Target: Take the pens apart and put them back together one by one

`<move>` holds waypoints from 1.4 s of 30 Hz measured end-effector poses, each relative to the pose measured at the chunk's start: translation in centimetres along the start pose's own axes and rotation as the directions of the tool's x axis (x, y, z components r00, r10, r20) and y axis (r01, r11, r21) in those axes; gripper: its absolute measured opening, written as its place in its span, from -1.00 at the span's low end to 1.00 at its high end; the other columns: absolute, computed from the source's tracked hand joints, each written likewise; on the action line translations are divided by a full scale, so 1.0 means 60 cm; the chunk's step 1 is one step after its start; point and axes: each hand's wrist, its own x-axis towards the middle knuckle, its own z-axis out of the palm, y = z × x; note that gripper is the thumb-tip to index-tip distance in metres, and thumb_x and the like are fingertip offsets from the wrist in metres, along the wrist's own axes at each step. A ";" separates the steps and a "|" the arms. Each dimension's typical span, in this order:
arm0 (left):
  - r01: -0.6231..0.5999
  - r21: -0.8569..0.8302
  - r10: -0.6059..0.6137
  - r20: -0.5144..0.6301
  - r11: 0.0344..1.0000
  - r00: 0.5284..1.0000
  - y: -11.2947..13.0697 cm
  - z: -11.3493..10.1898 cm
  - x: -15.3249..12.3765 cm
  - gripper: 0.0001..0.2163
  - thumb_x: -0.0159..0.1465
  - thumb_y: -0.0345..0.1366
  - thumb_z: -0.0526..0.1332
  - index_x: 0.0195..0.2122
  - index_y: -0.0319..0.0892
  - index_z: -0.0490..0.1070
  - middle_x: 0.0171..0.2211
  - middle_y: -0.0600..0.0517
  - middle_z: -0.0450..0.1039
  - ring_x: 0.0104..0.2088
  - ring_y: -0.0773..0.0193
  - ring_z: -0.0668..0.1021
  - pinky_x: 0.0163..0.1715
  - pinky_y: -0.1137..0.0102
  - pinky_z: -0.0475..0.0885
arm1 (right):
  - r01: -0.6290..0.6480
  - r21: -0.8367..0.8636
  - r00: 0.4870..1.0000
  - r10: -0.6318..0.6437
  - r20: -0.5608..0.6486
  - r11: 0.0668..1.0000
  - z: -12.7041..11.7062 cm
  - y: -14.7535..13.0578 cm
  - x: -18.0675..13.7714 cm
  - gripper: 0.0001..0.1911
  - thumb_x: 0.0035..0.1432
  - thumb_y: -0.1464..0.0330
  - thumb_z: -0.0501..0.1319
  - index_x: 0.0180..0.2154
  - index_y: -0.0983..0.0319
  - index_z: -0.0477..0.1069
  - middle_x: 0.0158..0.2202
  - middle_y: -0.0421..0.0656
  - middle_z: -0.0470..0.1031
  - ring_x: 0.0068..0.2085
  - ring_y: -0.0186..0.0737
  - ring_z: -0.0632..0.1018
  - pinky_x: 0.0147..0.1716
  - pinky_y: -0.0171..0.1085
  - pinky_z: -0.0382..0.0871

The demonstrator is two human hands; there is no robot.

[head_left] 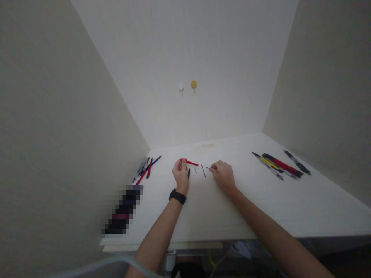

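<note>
While both forearms reach in over the white worktop (214, 220), the left hand (181, 174) has its fingers closed on a red pen-like barrel (193, 163), which lies nearly level and points toward the right hand (224, 175); the right hand's fingers are pinched together on a thin dark rod (209, 168), its free tip aimed at the left hand; the two held pieces are apart; on the worktop between the hands lies a slim dark stick (203, 171), set aslant, with a short grey piece (195, 171) near it on the left, too small to identify; a black tapered piece (189, 173) shows just beside the left hand, and whether it touches the hand cannot be told; a black watch (177, 196) circles the left wrist; toward the left wall lies a loose cluster of pens (149, 170), black, red and blue, with a pixelated dark patch nearer the front edge; on the right side lies a group of pens (281, 165), red, yellow, black and clear; on the back wall are one white hook (181, 86) and one yellow hook (194, 84), side by side.
</note>
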 end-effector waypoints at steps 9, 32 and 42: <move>0.015 0.007 -0.016 0.046 1.000 0.999 -0.003 0.001 0.000 -0.69 0.21 -0.03 0.21 -0.43 -0.19 0.30 -0.56 0.15 0.16 -0.56 0.45 0.23 -0.58 0.52 0.14 | 0.024 -0.086 0.999 -0.022 0.029 0.996 0.011 0.004 -0.005 -0.81 0.21 0.26 0.20 -0.35 0.22 0.49 -0.29 -0.06 0.55 -0.21 -0.08 0.43 -0.24 -0.15 0.10; -0.039 0.086 0.028 0.119 0.996 0.992 -0.012 -0.002 0.002 -0.74 0.22 -0.07 0.20 -0.33 -0.18 0.36 -0.46 0.07 0.37 -0.44 0.37 0.41 -0.44 0.49 0.28 | -0.083 0.241 0.991 0.106 -0.086 0.967 0.010 0.002 0.003 -0.71 0.18 0.13 0.17 -0.40 0.21 0.40 -0.46 -0.15 0.45 -0.35 -0.18 0.41 -0.31 -0.24 0.16; -0.023 0.082 -0.005 0.328 0.996 0.945 0.001 0.007 -0.014 -0.79 0.16 -0.17 0.29 -0.32 -0.19 0.35 -0.44 0.06 0.44 -0.46 0.38 0.47 -0.45 0.48 0.30 | -0.181 0.895 0.982 0.029 0.185 0.407 -0.007 -0.013 0.010 -0.54 0.07 0.11 0.20 -0.08 0.27 0.40 -0.45 -0.19 0.50 -0.50 -0.34 0.37 -0.47 -0.31 0.25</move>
